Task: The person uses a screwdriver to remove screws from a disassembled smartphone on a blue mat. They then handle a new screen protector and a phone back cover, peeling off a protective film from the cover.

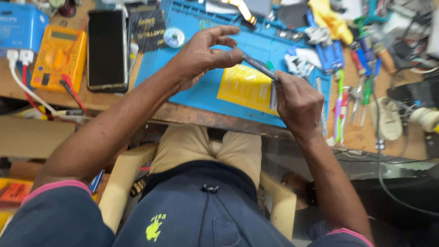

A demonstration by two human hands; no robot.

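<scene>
Two hands on one thin dark phone-like slab (pixel 258 66), held edge-on above blue work mat (pixel 192 91). Left hand (pixel 201 57) pinches slab's far end, thumb and forefinger pressed on it, other fingers spread. Right hand (pixel 297 100) closed around near end. Yellow packet (pixel 244 87) just beneath grip. Black phone (pixel 107 50) and yellow multimeter (pixel 59 52) well left of grip.

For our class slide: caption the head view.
Both hands, left hand and right hand, hold a slim phone above a blue mat.
</scene>
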